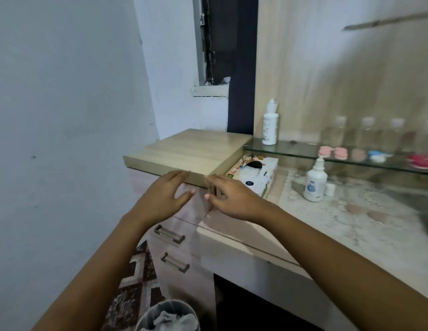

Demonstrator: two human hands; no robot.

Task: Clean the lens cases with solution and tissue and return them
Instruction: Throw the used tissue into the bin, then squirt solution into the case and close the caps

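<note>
I have the left hand [165, 197] and right hand [234, 203] loose, empty, beside the tissue box [257, 174] (to grab one, I think).

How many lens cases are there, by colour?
Pink lens case: 1
Tan lens case: 1
Blue-and-white lens case: 1
Red lens case: 1
Total: 4, as far as the blurred view shows.
</note>
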